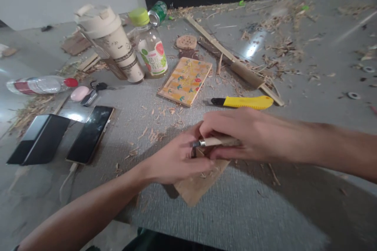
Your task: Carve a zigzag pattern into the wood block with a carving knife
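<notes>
My right hand (232,133) is closed around the pale wooden handle of a carving tool (216,141). The tool has a metal ferrule and a dark tip pointing left. Under both hands lies a flat brown wooden board (196,192), with one corner towards me and a few shavings on it. My left hand (179,157) grips this board, its thumb and fingers around the tool's tip. The hands hide most of the board and the exact cutting spot. Just beyond my right hand is a yellow utility knife (249,102).
A painted wooden board (187,81) lies ahead, near bamboo strips (244,71) and a round wooden piece (186,41). A tumbler (113,43), a drink bottle (151,51) and a can (158,13) stand behind. Phones (91,135) lie left. Shavings litter the table.
</notes>
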`<state>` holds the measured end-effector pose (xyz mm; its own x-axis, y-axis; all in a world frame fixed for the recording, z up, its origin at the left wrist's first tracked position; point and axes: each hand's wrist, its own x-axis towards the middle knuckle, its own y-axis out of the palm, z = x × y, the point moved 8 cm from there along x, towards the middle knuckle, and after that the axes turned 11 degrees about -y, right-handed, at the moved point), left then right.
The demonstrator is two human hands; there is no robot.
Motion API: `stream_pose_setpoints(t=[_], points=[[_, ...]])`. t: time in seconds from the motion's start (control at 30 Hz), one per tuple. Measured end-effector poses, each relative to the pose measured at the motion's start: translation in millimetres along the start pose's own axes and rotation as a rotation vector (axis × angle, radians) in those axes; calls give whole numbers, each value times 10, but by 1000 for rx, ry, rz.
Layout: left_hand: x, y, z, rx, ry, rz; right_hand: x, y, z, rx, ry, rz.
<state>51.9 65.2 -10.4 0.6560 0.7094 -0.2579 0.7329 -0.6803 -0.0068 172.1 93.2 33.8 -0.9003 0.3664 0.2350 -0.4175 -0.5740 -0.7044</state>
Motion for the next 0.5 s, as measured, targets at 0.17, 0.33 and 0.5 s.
stream_pose_setpoints(t=[0.17, 0.33, 0.5], points=[[-40, -31, 8, 54, -51, -70, -47, -58, -98, 16, 279, -195], [-129, -87, 8, 58, -37, -263, -211, -12, -13, 17, 395, -446], [-200, -40, -58, 13, 9, -307, -379, 116, 134, -51, 436, -722]])
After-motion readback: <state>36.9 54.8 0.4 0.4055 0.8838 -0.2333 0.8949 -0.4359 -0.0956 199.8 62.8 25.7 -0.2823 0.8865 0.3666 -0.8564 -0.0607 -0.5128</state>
